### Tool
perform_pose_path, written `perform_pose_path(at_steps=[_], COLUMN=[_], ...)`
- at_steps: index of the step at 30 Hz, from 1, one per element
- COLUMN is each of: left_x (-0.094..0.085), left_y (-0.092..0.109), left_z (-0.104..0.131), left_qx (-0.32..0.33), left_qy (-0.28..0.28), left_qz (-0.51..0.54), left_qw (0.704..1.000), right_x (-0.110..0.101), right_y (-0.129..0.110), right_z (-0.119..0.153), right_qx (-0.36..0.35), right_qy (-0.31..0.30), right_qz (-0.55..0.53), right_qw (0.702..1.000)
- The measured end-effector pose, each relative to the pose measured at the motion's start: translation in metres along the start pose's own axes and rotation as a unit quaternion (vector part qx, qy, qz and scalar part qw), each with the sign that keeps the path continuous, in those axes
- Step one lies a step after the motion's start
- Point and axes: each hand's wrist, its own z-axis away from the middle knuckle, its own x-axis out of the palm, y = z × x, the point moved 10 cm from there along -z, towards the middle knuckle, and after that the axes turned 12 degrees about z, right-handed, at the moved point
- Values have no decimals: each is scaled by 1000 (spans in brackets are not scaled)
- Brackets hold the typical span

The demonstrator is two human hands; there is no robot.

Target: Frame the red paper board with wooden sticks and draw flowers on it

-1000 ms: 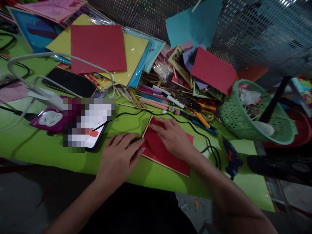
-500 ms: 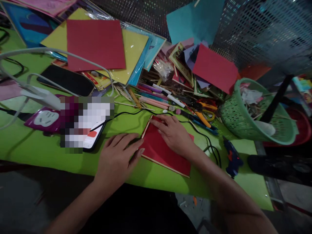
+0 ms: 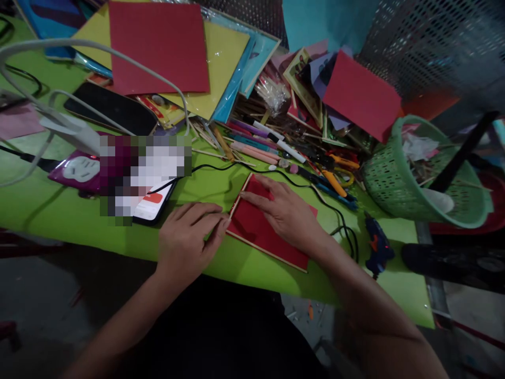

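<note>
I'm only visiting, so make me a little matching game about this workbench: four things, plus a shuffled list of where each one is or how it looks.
Things
1. Right hand
2. Left hand
3. Glue gun
4. Basket

Places and looks
A. Dark blue with an orange trigger
B. At the near left corner of the pale-edged red sheet, mostly beyond it
C. Green, with holes in its side
D. Lying across that sheet

Pairs: 1-D, 2-B, 3-A, 4-C

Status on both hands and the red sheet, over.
Left hand at near end of light strip; right hand spread over red sheet. Sheet flat on green table. Glue gun apart, to its right.
</note>
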Motion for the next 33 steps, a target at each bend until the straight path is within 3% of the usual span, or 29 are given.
perform_pose_path(at_steps=[9,20,33], left_x=[11,11,19], left_y=[6,9,2], left_z=[9,7,10], left_qx=[20,26,16], left_qy=[-66,-62,-93], left_qz=[-52,-65,-92], left_qw=[996,996,991], right_x=[6,6,8], right_y=[-5,-11,0], right_z=[4,6,-1], right_qx=[-3,-17,4], right_qy=[-5,-24,-8], right_qz=[1,10,-9], right_qw=[1000,1000,1000])
